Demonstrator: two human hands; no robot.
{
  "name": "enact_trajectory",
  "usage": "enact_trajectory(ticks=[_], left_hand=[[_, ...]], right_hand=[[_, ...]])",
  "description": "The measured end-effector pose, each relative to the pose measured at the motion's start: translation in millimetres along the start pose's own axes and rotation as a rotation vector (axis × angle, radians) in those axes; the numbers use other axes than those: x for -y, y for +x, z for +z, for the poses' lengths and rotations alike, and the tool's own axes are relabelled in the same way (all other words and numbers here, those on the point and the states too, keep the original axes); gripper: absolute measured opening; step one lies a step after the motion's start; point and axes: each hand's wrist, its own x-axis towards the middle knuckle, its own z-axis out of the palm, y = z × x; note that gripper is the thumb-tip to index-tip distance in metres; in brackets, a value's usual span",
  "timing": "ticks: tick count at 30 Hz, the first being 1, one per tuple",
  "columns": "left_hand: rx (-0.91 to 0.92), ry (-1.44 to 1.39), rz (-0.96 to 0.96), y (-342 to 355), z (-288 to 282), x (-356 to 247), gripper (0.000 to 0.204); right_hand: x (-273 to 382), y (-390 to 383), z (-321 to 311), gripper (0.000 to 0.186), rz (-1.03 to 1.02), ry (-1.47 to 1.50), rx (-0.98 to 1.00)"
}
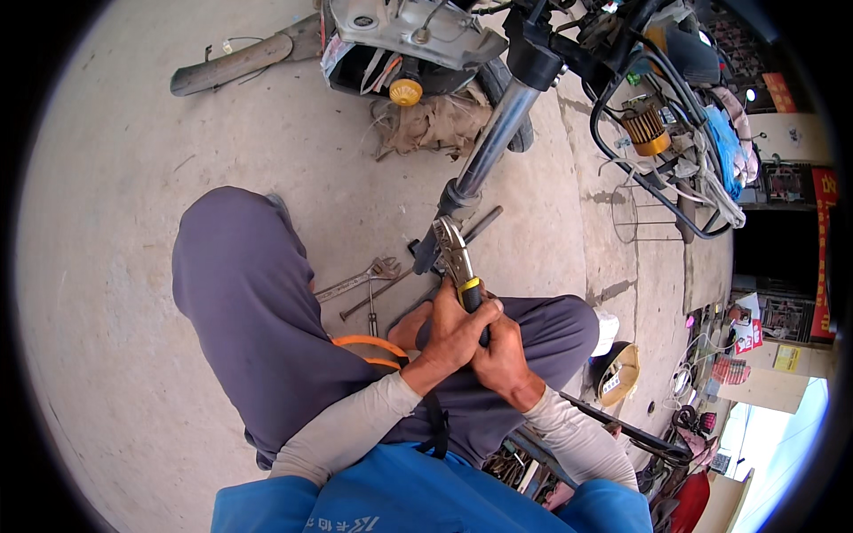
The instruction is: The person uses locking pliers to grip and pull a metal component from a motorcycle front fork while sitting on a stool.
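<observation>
Pale concrete floor (115,222) is spreading out around the grip, where the left hand (455,333) and the right hand (504,357) are clasping together on the dark handles of the locking pliers (456,255). Just ahead of the grip, the pliers' head is pointing toward the lower end of the fork tube (489,149), overlapping it in view; whether its jaws are biting there, I cannot tell. Left of the grip, an adjustable wrench (355,281) is lying on the floor
</observation>
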Motion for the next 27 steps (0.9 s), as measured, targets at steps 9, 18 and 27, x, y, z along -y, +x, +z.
enact_trajectory(ticks=[9,18,27], left_hand=[[0.067,-0.069,0.029,10.4,-12.6,6.2,0.034],[0.103,-0.052,0.047,11.2,-17.4,2.8,0.037],[0.153,0.321,0.016,-12.5,-22.6,-7.0,0.067]], right_hand=[[-11.7,7.8,15.5,0.039,-0.024,0.011,-0.053],[-28.8,9.5,25.0,0.051,-0.046,-0.006,0.002],[35.1,4.7,-7.9,0.050,0.033,-0.385,-0.022]])
